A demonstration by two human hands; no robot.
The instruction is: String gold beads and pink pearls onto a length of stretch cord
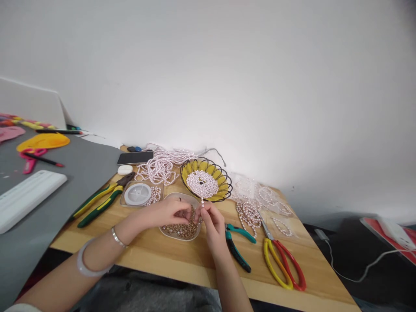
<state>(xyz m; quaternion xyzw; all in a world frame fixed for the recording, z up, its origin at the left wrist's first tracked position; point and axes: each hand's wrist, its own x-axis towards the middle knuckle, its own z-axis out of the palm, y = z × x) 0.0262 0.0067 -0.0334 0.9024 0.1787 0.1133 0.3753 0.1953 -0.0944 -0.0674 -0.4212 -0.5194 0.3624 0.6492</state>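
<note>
My left hand [173, 212], with a silver bracelet and a pale bangle on its arm, is over a clear tub [164, 232] of small gold-brown beads. Its fingers are curled together, and anything between them is too small to make out. To its right, my right hand [212, 223] pinches a strand of pale pink beads [202, 200] near the tub's right rim. The strand runs up to a coil of pink beads [199, 182] in a yellow basket with black wire loops [225, 178].
Green-yellow pliers [103, 201], a spool box [138, 194], a phone [135, 158] and a white case [125, 170] lie left. Teal pliers [234, 242], red-yellow scissors [281, 260] and bagged bead strands [266, 195] lie right. A grey table [84, 160] adjoins at left; a wall stands behind.
</note>
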